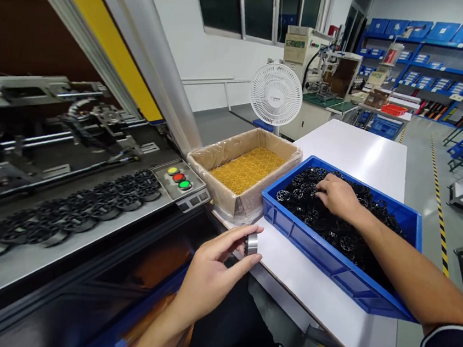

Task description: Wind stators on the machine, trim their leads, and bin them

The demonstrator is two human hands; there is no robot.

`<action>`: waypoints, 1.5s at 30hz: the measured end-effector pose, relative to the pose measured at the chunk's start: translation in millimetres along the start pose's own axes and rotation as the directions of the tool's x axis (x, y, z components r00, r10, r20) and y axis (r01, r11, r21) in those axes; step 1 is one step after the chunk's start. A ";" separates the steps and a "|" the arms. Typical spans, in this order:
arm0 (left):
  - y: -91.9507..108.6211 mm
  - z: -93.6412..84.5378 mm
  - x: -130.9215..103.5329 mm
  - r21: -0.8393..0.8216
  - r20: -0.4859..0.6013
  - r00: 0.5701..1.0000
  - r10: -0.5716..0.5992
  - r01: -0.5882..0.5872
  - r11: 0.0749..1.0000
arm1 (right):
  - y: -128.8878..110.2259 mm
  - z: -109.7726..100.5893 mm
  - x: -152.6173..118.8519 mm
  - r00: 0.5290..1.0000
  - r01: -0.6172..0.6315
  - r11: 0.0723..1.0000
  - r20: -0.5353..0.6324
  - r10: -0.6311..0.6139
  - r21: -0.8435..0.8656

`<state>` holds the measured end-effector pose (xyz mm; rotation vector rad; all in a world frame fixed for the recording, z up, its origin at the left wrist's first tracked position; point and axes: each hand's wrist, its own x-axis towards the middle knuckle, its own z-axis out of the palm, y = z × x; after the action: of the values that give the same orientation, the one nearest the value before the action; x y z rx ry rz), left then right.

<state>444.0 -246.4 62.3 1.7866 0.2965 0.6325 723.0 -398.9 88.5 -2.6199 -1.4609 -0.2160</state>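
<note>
My left hand [215, 268] pinches a small ring-shaped part [251, 244] with a silver metal band and a dark inside, held over the front edge of the white table [287, 276]. Inside the blue bin [302, 244], my right hand [337, 194] is down among many black plastic wheel-like parts [313, 215]. Its fingers are bent together at the heap; whatever lies between them is hidden. Rows of similar black parts with metal bands [104, 207] lie on the machine's ledge at the left.
A plastic-lined carton [228, 203] of yellow-brown pieces stands between the bin and the machine's button panel [179, 182]. Behind it is a white fan [276, 95]. The machine's slanted yellow and silver frame [116, 45] rises at left. Blue shelves [433, 65] stand far right.
</note>
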 end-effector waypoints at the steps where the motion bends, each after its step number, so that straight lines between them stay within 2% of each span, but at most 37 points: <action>1: 1.0 0.8 0.7 -0.077 0.010 0.999 -0.032 0.033 0.997 | -17.9 -4.1 -9.5 0.996 0.082 0.996 -0.046 -0.080 0.046; 2: 2.1 2.5 1.5 -0.155 0.024 0.998 -0.057 0.060 0.986 | -36.4 -6.3 -20.3 0.978 0.196 0.975 -0.098 -0.186 0.105; 3: 3.3 4.8 2.3 -0.227 0.036 0.997 -0.072 0.078 0.971 | -54.0 -6.8 -31.5 0.893 0.429 0.871 -0.261 -0.368 0.238; 4: 4.6 7.7 3.0 -0.286 0.046 0.996 -0.076 0.086 0.954 | -69.5 -6.0 -42.1 0.792 0.591 0.744 -0.399 -0.462 0.311; 6: 7.4 14.1 3.7 -0.366 0.062 0.996 -0.072 0.089 0.926 | -91.3 -3.2 -58.3 0.651 0.741 0.584 -0.570 -0.501 0.332; 7: 8.8 17.2 3.8 -0.394 0.072 0.995 -0.070 0.093 0.914 | -97.2 -2.0 -62.9 0.626 0.757 0.569 -0.607 -0.489 0.322; 11: 11.5 26.1 4.0 -0.429 0.103 0.992 -0.065 0.104 0.897 | -99.4 -1.6 -64.6 0.622 0.746 0.595 -0.631 -0.464 0.297; 16: 8.8 26.8 5.2 -0.381 0.052 0.998 -0.034 0.052 0.923 | -95.9 -3.4 -60.5 0.578 0.787 0.538 -0.665 -0.473 0.301; 19: 9.4 24.0 4.8 -0.379 0.007 0.999 -0.046 0.046 0.924 | -95.3 -4.7 -59.4 0.590 0.772 0.557 -0.672 -0.448 0.306; 22: 14.0 21.8 3.5 -0.345 -0.003 0.998 -0.056 0.052 0.937 | -93.7 -6.8 -57.8 0.602 0.765 0.574 -0.640 -0.477 0.292; 27: 21.2 20.3 2.5 -0.355 0.045 0.996 -0.075 0.086 0.931 | -91.1 -9.8 -57.5 0.573 0.784 0.559 -0.661 -0.485 0.269; 33: 19.6 18.6 5.2 -0.475 0.146 0.972 -0.181 0.230 0.849 | -89.9 -11.6 -60.5 0.511 0.822 0.535 -0.667 -0.542 0.195; 36: 19.1 17.0 5.4 -0.472 0.191 0.957 -0.217 0.283 0.835 | -89.5 -11.2 -60.3 0.474 0.839 0.523 -0.673 -0.568 0.149; 41: 17.9 14.9 5.1 -0.430 0.268 0.928 -0.259 0.355 0.830 | -89.5 -10.2 -59.2 0.439 0.852 0.516 -0.662 -0.607 0.091; 45: 15.9 16.7 3.4 -0.395 0.304 0.927 -0.222 0.335 0.856 | -91.4 -9.2 -60.1 0.432 0.855 0.512 -0.665 -0.610 0.086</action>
<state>454.3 -263.0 75.0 1.3286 0.2155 0.2333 613.3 -403.0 90.4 -1.1950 -2.0266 -0.6202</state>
